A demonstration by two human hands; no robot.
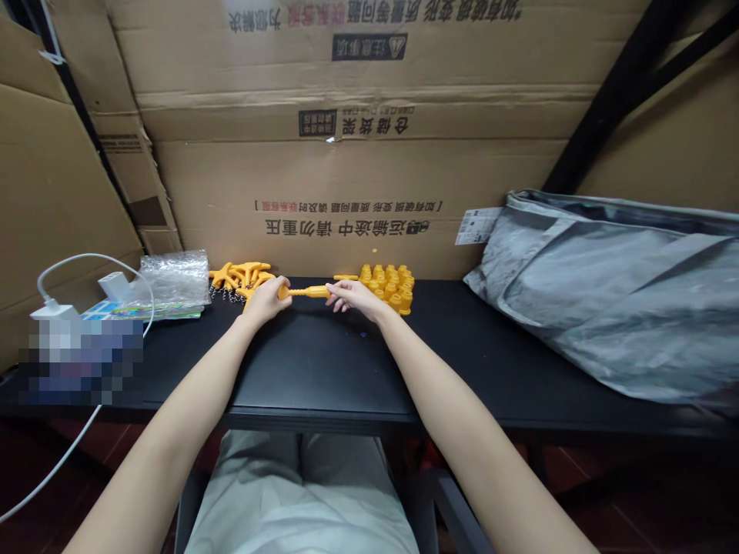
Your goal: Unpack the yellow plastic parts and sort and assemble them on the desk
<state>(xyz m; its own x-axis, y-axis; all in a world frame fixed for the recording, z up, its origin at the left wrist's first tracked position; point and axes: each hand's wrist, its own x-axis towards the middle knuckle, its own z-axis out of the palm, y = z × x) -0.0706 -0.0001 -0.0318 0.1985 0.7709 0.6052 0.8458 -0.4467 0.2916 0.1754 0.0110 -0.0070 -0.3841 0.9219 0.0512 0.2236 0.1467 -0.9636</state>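
Note:
My left hand [269, 301] is closed around a yellow round-ended part. From it a thin yellow ridged rod [299, 292] runs sideways to a thicker yellow sleeve, whose far end my right hand [353, 297] pinches. Whether these are one piece or several joined, I cannot tell. Just behind my left hand lies a pile of yellow T-shaped handles [245, 271] with coiled metal screws [226, 294], like corkscrews. Beside my right hand stand several yellow stepped caps [398, 281] in close rows, partly hidden by the wrist. A yellow stick [345, 277] lies left of them.
The black table [323, 369] meets a cardboard wall [346, 169]. A large grey bag [612, 300] fills the right side. At left are bubble wrap [173, 281], a white charger [55, 319] with a cable [86, 256], and a blurred-out item [86, 365].

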